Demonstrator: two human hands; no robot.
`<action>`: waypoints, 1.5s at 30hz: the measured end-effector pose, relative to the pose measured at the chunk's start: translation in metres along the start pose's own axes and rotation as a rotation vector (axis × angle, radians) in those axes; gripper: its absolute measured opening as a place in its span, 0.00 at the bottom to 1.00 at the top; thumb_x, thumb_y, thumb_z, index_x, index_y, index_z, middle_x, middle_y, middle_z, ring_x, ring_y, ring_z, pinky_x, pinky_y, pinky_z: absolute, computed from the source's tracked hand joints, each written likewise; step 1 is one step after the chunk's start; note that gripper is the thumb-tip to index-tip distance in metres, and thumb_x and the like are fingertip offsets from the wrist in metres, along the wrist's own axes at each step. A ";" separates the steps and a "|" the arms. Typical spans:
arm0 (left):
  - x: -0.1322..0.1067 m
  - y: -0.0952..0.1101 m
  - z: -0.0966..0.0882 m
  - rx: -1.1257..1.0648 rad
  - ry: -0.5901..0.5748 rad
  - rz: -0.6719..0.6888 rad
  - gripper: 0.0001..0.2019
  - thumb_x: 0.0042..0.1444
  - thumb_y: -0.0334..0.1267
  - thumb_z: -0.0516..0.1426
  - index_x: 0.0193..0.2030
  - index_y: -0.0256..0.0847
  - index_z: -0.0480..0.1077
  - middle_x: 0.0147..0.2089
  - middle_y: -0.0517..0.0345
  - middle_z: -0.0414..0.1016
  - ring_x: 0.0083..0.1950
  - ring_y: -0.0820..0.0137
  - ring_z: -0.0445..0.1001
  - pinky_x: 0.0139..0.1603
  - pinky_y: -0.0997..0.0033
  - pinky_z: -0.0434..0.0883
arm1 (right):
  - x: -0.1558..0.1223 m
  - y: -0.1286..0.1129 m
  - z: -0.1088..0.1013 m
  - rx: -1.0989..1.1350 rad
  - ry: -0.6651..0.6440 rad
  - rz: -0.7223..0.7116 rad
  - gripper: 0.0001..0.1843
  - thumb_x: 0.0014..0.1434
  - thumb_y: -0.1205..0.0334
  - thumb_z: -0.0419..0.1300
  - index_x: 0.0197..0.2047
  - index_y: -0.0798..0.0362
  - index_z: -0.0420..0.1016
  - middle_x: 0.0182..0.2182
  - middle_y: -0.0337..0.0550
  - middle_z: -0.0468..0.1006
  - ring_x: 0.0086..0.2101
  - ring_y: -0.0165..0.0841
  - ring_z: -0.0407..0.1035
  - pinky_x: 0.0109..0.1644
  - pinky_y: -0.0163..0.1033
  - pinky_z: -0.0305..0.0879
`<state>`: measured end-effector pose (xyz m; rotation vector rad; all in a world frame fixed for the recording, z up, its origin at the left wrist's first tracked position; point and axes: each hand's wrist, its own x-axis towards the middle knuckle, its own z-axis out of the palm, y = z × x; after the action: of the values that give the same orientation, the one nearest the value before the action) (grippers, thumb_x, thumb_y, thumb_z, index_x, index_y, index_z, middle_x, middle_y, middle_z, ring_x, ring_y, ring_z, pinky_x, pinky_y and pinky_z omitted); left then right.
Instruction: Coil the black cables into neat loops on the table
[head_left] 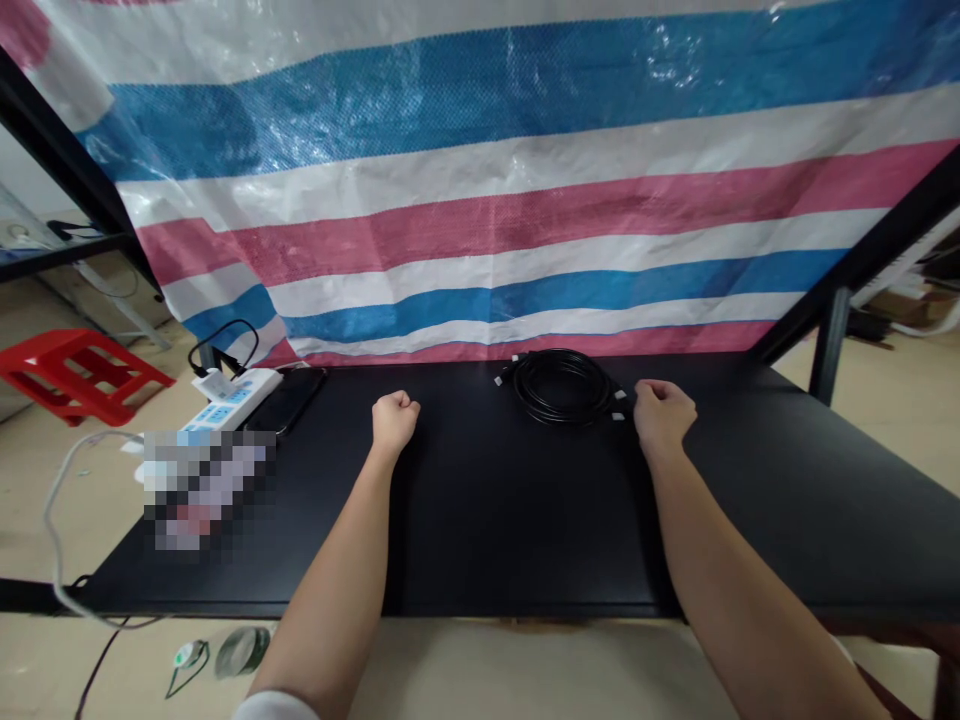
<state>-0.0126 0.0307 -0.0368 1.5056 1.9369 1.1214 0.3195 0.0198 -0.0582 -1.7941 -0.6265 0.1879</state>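
Note:
A coil of black cable lies on the black tabletop near its back edge. White-tipped plugs stick out at the coil's left and right sides. My left hand is closed in a fist left of the coil and apart from it, with nothing showing in it. Just right of the coil, beside the plugs on that side, is my right hand. Its fingers are curled shut, and no held thing is visible.
At the left lie a white power strip with plugs in it and a dark phone. A blurred-out patch hides something in front of them. A striped plastic sheet hangs behind the table. A red stool stands on the floor.

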 end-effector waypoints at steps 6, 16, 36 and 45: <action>0.001 -0.002 0.001 -0.017 0.023 0.008 0.20 0.43 0.28 0.54 0.13 0.42 0.44 0.13 0.69 0.44 0.21 0.76 0.47 0.25 0.73 0.50 | -0.002 -0.003 0.000 0.010 -0.006 0.045 0.04 0.39 0.68 0.57 0.18 0.51 0.71 0.18 0.36 0.71 0.28 0.37 0.68 0.43 0.43 0.64; 0.001 -0.002 0.001 -0.021 0.026 0.019 0.18 0.43 0.32 0.54 0.13 0.42 0.45 0.13 0.68 0.46 0.21 0.76 0.49 0.25 0.73 0.52 | -0.007 -0.001 0.002 0.035 -0.034 -0.174 0.09 0.47 0.56 0.57 0.25 0.52 0.73 0.24 0.40 0.73 0.28 0.35 0.67 0.40 0.43 0.65; 0.001 0.000 0.003 -0.018 0.003 0.035 0.19 0.44 0.30 0.54 0.13 0.42 0.46 0.13 0.69 0.46 0.21 0.76 0.49 0.26 0.73 0.52 | -0.013 -0.007 0.011 -0.250 -0.186 -0.222 0.04 0.41 0.58 0.61 0.23 0.48 0.73 0.19 0.40 0.72 0.27 0.39 0.68 0.35 0.45 0.64; -0.003 0.001 0.009 -0.079 0.011 0.086 0.12 0.45 0.37 0.56 0.17 0.43 0.56 0.16 0.67 0.58 0.22 0.74 0.60 0.29 0.73 0.61 | -0.015 -0.010 0.017 0.394 -0.259 -0.214 0.14 0.38 0.52 0.62 0.27 0.53 0.74 0.21 0.36 0.72 0.23 0.30 0.65 0.28 0.38 0.63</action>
<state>-0.0044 0.0313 -0.0415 1.5558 1.8286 1.2303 0.2963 0.0282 -0.0567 -1.3234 -0.8935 0.3739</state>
